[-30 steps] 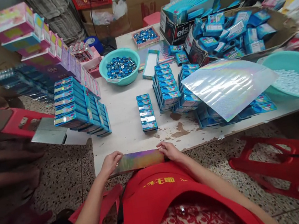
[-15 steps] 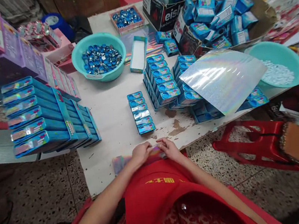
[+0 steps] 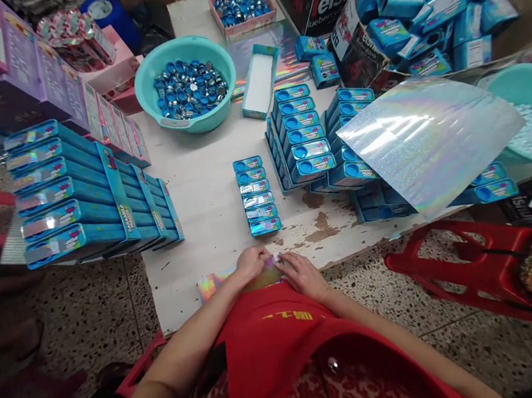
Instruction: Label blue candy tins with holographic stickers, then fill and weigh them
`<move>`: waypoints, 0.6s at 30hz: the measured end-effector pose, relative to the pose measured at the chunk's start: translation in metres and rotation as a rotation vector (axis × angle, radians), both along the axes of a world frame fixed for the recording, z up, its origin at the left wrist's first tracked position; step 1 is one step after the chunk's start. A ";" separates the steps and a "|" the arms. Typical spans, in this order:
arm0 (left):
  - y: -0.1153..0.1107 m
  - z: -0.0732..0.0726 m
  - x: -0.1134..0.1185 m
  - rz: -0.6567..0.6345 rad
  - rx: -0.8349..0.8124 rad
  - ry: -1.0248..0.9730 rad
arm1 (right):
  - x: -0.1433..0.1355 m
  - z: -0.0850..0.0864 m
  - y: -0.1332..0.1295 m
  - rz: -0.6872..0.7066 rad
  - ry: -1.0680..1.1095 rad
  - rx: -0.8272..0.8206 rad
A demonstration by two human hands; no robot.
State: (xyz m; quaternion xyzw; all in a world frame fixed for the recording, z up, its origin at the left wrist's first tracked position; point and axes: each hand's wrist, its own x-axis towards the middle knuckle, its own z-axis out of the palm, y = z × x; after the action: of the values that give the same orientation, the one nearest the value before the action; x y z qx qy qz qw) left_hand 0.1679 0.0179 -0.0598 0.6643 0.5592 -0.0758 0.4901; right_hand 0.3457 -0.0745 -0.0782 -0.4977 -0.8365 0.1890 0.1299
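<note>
Left hand (image 3: 255, 264) nearer right hand (image 3: 304, 276), fingers curled at shiny strip (image 3: 211, 284), both grips unclear

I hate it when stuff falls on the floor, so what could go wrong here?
The shiny strip by the left hand and right hand is right at the near edge of the table, so it might slip off or get creased.

The big shiny sheet lies loosely over blue boxes. A bump could make it slide down.
</note>
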 end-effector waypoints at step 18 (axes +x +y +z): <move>0.007 0.070 -0.022 0.404 -0.149 -0.694 | -0.019 0.112 0.083 -0.573 0.771 -0.507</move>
State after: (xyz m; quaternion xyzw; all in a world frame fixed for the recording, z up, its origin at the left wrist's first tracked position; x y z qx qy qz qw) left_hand 0.1462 0.0250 0.0100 0.4897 0.4729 0.2104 0.7017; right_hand 0.3263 0.0082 0.0340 -0.6161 -0.4871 0.5108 0.3497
